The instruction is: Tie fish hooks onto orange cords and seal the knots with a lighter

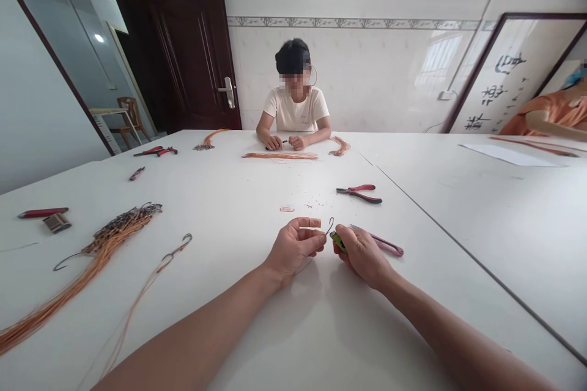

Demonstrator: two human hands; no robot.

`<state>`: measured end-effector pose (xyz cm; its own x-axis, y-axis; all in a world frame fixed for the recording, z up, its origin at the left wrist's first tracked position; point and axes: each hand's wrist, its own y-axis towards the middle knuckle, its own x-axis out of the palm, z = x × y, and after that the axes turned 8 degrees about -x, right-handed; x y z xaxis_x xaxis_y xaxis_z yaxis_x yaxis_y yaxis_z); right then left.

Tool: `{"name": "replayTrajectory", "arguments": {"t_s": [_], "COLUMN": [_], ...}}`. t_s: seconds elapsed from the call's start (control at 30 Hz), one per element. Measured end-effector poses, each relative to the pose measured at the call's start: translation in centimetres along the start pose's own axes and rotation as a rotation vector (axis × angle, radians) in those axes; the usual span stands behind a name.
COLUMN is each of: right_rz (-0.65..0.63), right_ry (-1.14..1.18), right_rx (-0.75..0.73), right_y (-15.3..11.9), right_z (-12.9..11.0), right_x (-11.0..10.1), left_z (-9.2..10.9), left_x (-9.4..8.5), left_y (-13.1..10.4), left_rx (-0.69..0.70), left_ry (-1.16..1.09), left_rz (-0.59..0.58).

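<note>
A dark fishing hook (331, 225) stands up from the pinched thumb and fingers of my left hand (296, 247), its bend at the top. Pale line trails below that hand. My right hand (364, 256) is closed around a green lighter (338, 241), whose metal top is close to the hook; no flame is visible. Just beyond my right hand lies a pink-handled craft knife (387, 245), partly covered by the hand. Left of my forearm, a few hooks (172, 252) tied to orange line rest on the table. A large bundle of orange lines with hooks (114, 232) lies farther left.
Red-and-black pliers (360, 193) lie ahead on the white table (220, 195). At left are a red tool (43, 212) and a thread spool (57, 222). Across the table sits a person (296, 104) behind orange lines (279, 156). Another person (545, 113) is at far right.
</note>
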<state>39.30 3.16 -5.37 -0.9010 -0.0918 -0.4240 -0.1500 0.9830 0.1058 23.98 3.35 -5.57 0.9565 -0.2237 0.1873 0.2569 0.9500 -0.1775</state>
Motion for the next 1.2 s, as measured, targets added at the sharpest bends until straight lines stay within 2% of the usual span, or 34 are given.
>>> {"name": "replayTrajectory", "arguments": {"t_s": [0.5, 0.6, 0.67, 0.83, 0.9, 1.2], "right_rz": [0.029, 0.025, 0.031, 0.037, 0.011, -0.012], "right_ry": [0.05, 0.068, 0.001, -0.514, -0.632, -0.651], "right_rx": [0.06, 0.031, -0.018, -0.215, -0.261, -0.272], "right_y": [-0.5, -0.7, -0.7, -0.6, -0.6, -0.7], "right_z": [0.0, 0.1, 0.1, 0.5, 0.7, 1.0], "right_x": [-0.1, -0.4, -0.5, -0.6, -0.5, -0.5], "left_z": [0.3, 0.3, 0.2, 0.0, 0.1, 0.4], "left_x": [0.1, 0.1, 0.0, -0.1, -0.1, 0.1], "left_y": [-0.2, -0.2, -0.2, -0.2, -0.2, -0.4], "left_rx": [-0.015, -0.018, -0.012, -0.009, -0.006, 0.006], "left_ry": [-0.012, -0.019, -0.025, -0.044, -0.043, -0.03], "left_rz": [-0.007, -0.004, -0.009, -0.008, -0.003, 0.006]}}
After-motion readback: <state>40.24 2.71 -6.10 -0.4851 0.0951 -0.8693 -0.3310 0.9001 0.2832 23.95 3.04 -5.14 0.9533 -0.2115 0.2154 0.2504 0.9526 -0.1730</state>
